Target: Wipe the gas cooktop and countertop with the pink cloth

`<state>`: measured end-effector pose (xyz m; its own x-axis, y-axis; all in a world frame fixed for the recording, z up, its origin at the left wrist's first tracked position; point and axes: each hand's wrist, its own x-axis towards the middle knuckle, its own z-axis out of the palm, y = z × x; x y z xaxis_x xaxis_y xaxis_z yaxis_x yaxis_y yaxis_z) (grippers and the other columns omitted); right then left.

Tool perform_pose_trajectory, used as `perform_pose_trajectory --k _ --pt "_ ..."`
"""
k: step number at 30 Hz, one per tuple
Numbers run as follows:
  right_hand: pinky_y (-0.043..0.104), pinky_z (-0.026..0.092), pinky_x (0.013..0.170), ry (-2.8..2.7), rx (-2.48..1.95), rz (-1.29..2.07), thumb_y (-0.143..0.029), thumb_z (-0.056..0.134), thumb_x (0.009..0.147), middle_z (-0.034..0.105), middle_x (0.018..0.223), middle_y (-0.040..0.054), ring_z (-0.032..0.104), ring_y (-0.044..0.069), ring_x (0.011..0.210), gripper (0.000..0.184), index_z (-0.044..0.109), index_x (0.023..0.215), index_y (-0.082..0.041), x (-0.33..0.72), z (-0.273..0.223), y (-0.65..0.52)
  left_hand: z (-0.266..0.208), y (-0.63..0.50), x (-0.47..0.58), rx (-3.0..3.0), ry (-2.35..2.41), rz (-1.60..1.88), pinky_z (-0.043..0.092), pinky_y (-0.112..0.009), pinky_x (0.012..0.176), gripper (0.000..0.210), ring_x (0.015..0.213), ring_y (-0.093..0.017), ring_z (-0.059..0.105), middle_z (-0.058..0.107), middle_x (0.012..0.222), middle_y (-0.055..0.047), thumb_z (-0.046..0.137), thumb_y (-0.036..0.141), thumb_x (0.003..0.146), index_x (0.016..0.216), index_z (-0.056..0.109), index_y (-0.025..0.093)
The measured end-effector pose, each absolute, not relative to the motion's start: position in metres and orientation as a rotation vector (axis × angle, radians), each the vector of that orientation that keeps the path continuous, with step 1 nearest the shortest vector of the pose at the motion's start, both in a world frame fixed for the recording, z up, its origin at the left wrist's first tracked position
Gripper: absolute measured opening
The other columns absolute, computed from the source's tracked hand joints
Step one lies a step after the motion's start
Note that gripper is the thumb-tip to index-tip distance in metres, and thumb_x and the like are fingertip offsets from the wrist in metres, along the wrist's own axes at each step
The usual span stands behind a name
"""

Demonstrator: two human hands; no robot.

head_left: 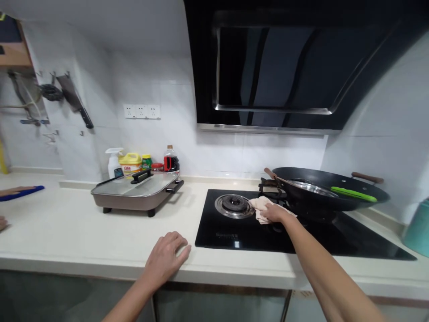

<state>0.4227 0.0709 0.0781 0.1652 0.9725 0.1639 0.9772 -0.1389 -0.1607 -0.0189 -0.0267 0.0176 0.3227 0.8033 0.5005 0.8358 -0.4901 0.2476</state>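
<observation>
My right hand [274, 212] presses a pale pink cloth [260, 206] onto the black glass gas stove [248, 239]. The cloth touches the right edge of the left burner [234, 204], whose metal ring surrounds a dark burner head. My left hand [167, 255] rests on the white countertop [83, 232], just left of the stove, with loosely bent fingers apart and nothing in them. Beyond my right hand, a large black wok [321, 203] sits over the right burner. It holds a metal lid or dish [310, 188] and a bright green handle [353, 194].
An electric pan [134, 201] with a glass lid stands left of the stove, several bottles [130, 162] behind it. A range hood [268, 76] overhangs the stove. Another person's hand [16, 191] lies by a blue cloth [23, 195] at far left. A teal container [418, 230] stands at right.
</observation>
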Motion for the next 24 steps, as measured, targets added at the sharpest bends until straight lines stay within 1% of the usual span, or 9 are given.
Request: perform_pose_trajectory --k 2,5,10,12,15,18,20,22,24 --pt "0.037 0.046 0.091 -1.945 -2.236 0.070 -0.041 0.062 0.093 0.069 0.127 0.0171 0.067 0.028 0.109 0.047 0.066 0.133 -0.017 0.433 0.074 0.082 0.016 -0.026 -0.019 -2.505 -1.550 -0.898 0.047 -0.040 0.088 0.028 0.097 -0.025 0.066 0.073 0.099 -0.005 0.052 0.042 0.098 0.090 0.074 0.026" --pt "0.040 0.049 0.089 -1.987 -2.264 0.111 -0.047 0.062 0.092 0.066 0.130 0.0194 0.069 0.032 0.108 0.054 0.063 0.139 -0.019 0.432 0.069 0.091 0.013 -0.025 -0.020 -2.492 -1.542 -0.904 0.047 -0.040 0.088 0.028 0.098 -0.025 0.066 0.072 0.099 -0.005 0.052 0.042 0.099 0.091 0.073 0.026" --pt "0.046 0.049 0.093 -2.203 -2.061 0.074 -0.055 0.067 0.087 0.061 0.129 0.0164 0.067 0.035 0.107 0.052 0.068 0.130 -0.026 0.391 0.056 0.076 0.015 -0.028 -0.017 -2.482 -1.541 -0.914 0.047 -0.040 0.088 0.026 0.098 -0.025 0.066 0.073 0.099 -0.005 0.053 0.041 0.098 0.091 0.073 0.025" --pt "0.046 0.047 0.097 -2.292 -1.920 0.054 -0.056 0.065 0.088 0.060 0.128 0.0146 0.065 0.034 0.111 0.052 0.067 0.131 -0.027 0.365 0.050 0.066 0.017 -0.030 -0.016 -2.490 -1.557 -0.916 0.047 -0.041 0.089 0.027 0.099 -0.025 0.066 0.073 0.100 -0.005 0.053 0.041 0.098 0.092 0.073 0.024" --pt "0.047 0.043 0.105 -2.361 -1.753 0.034 -0.061 0.058 0.092 0.058 0.134 0.0139 0.057 0.035 0.124 0.061 0.059 0.143 -0.028 0.318 0.047 0.054 0.020 -0.031 -0.015 -2.506 -1.599 -0.940 0.047 -0.042 0.091 0.028 0.101 -0.025 0.066 0.073 0.104 -0.005 0.053 0.044 0.098 0.093 0.073 0.025" --pt "0.058 0.035 0.114 -2.388 -1.658 0.091 -0.068 0.053 0.093 0.050 0.150 0.0155 0.045 0.039 0.138 0.072 0.047 0.156 -0.034 0.268 0.049 0.043 0.019 -0.027 -0.018 -2.462 -1.660 -1.045 0.046 -0.044 0.095 0.031 0.108 -0.026 0.065 0.072 0.112 -0.005 0.053 0.049 0.097 0.096 0.074 0.027" --pt "0.068 0.024 0.117 -2.404 -1.608 0.182 -0.070 0.051 0.094 0.038 0.163 0.0139 0.032 0.043 0.149 0.069 0.046 0.156 -0.039 0.239 0.050 0.033 0.016 -0.022 -0.022 -2.398 -1.696 -1.146 0.045 -0.046 0.099 0.034 0.115 -0.028 0.064 0.072 0.116 -0.006 0.051 0.053 0.097 0.098 0.075 0.028" --pt "0.073 0.014 0.119 -2.434 -1.517 0.280 -0.071 0.051 0.094 0.023 0.172 0.0107 0.017 0.044 0.157 0.066 0.050 0.154 -0.041 0.219 0.048 0.019 0.012 -0.016 -0.026 -2.359 -1.718 -1.219 0.043 -0.048 0.102 0.038 0.118 -0.028 0.062 0.072 0.117 -0.005 0.048 0.056 0.097 0.101 0.075 0.029" --pt "0.070 0.014 0.120 -2.477 -1.378 0.345 -0.067 0.054 0.094 0.020 0.175 0.0096 0.016 0.042 0.158 0.065 0.051 0.153 -0.040 0.211 0.046 0.006 0.010 -0.012 -0.030 -2.359 -1.738 -1.244 0.043 -0.049 0.102 0.040 0.117 -0.029 0.062 0.072 0.116 -0.005 0.046 0.058 0.097 0.102 0.075 0.030"
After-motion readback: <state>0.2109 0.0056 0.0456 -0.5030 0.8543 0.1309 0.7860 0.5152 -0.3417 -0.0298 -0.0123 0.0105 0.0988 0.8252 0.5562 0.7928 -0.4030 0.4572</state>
